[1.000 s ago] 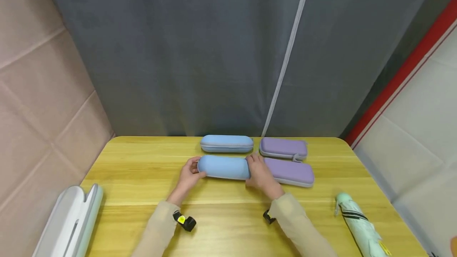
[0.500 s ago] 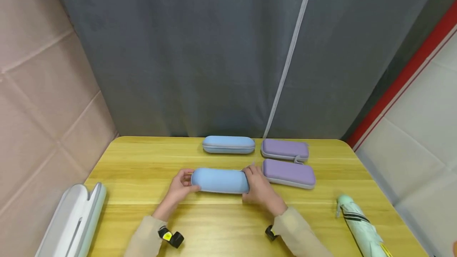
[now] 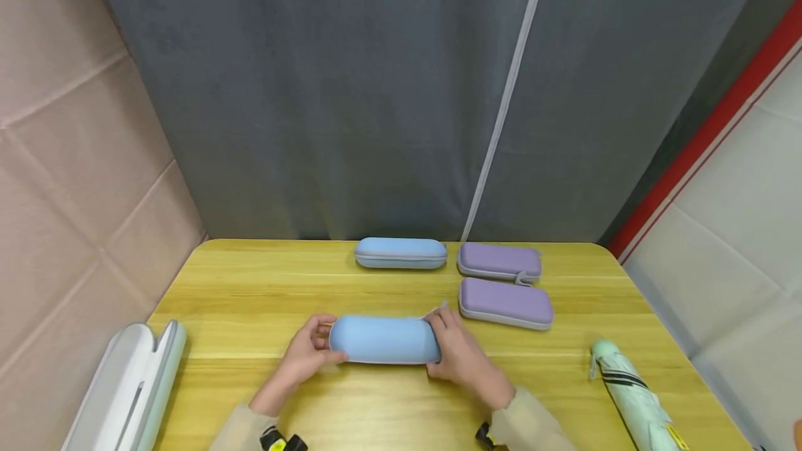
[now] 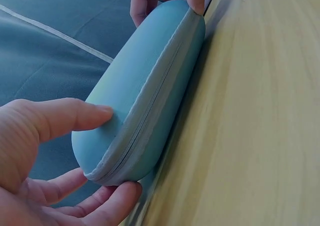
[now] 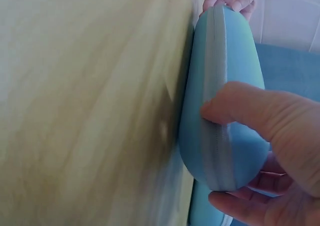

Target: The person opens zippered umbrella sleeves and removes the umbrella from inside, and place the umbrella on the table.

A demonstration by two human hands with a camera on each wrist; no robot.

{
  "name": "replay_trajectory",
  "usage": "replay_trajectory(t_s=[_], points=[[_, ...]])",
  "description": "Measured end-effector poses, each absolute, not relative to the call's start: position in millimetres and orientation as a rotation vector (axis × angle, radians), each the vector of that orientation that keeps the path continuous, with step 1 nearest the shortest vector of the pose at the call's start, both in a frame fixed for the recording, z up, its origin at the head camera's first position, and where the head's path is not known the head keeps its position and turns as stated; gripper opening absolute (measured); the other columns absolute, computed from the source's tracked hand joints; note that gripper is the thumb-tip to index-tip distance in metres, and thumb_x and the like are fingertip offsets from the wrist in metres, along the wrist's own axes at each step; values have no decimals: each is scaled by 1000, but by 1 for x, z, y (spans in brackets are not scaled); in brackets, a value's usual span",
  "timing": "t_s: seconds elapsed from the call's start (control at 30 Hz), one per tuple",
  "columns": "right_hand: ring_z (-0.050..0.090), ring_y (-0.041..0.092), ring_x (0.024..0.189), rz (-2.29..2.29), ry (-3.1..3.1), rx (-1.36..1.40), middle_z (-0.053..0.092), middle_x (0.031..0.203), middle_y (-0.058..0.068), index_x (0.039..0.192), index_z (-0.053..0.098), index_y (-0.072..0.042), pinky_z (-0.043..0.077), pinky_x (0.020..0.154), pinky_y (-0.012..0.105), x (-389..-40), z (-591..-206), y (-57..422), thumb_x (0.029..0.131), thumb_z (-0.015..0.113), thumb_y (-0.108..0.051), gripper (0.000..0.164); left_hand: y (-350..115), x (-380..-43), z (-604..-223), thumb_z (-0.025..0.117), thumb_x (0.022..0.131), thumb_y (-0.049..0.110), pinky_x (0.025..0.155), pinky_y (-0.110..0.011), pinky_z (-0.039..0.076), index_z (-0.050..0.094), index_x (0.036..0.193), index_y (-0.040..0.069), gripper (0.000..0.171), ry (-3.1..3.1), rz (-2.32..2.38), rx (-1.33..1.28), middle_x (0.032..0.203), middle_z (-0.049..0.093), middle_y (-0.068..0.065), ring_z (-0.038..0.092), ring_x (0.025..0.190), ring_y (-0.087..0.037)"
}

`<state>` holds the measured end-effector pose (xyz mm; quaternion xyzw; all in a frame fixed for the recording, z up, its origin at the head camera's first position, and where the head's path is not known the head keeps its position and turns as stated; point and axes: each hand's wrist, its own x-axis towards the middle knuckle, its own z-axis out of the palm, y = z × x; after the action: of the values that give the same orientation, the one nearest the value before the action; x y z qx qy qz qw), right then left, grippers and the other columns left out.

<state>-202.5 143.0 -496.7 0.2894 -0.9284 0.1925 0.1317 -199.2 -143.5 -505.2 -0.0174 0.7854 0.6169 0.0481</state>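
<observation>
A blue zippered hard case (image 3: 385,339) with rounded ends lies lengthwise between my two hands, low over the wooden table. My left hand (image 3: 307,350) grips its left end; in the left wrist view the thumb presses the smooth top and the fingertips curl under the end. At the other end my right hand (image 3: 460,350) holds it, and the right wrist view shows that thumb across the grey zipper band (image 5: 217,146). The zipper is closed along the visible side. A second blue case (image 3: 401,252) sits farther back near the table's rear edge.
Two purple zippered cases, one nearer (image 3: 506,303) and one behind it (image 3: 499,260), lie right of centre. A folded mint umbrella (image 3: 633,395) rests at the right. A white and mint appliance (image 3: 119,388) stands at the left edge. A grey curtain (image 3: 326,103) hangs behind the table (image 3: 269,277).
Both hands have drawn the blue case toward the person, away from the back blue case and off to the front of the nearer purple one. The other objects stay put.
</observation>
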Motion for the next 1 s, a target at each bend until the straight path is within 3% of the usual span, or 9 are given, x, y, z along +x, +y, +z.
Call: replay_trajectory(t_s=[0.23,0.47,0.67,0.73,0.8,0.9,1.0], points=[[51,31,107,818,-2774,801,50,116,16,118,54,3,48,87,43,-196,-490,148,66,85,-16,63,-142,-197,-510,82,60,-4,69,-30,52,54,122,-1,68,2574,1743,152,102,54,-14,56,81,-21],[58,30,95,1336,-2707,694,58,109,18,116,57,10,52,77,32,-206,-492,161,92,58,-8,31,-135,-199,-504,88,57,11,91,-47,45,60,115,1,65,3061,1268,559,115,56,-12,52,108,-31],[61,32,99,1326,-2760,514,65,108,18,110,66,5,51,80,37,-219,-495,158,94,52,-4,23,-130,-201,-496,87,56,11,91,-49,45,62,112,2,61,3124,1103,745,115,59,-11,51,109,-31],[61,29,96,1334,-2776,515,67,103,16,105,68,4,51,79,36,-226,-495,156,94,52,-4,21,-131,-202,-496,87,56,12,91,-49,44,61,112,2,62,3102,1103,749,116,59,-11,50,110,-31],[61,23,79,1368,-2809,530,67,85,10,97,70,3,50,69,30,-233,-495,156,94,52,-4,20,-132,-204,-496,87,56,12,91,-50,45,61,112,3,62,3088,1106,761,116,59,-11,50,110,-31],[46,13,58,1493,-2877,533,52,62,1,86,68,3,39,53,24,-242,-493,157,93,52,-5,19,-134,-205,-497,88,55,13,91,-50,45,60,111,5,63,3062,1122,776,116,58,-9,50,110,-30],[39,9,54,1646,-2941,478,42,58,-4,85,66,5,35,50,22,-247,-491,158,93,53,-7,19,-135,-207,-499,88,56,14,92,-49,44,60,112,7,63,3043,1134,786,117,58,-8,50,111,-29]])
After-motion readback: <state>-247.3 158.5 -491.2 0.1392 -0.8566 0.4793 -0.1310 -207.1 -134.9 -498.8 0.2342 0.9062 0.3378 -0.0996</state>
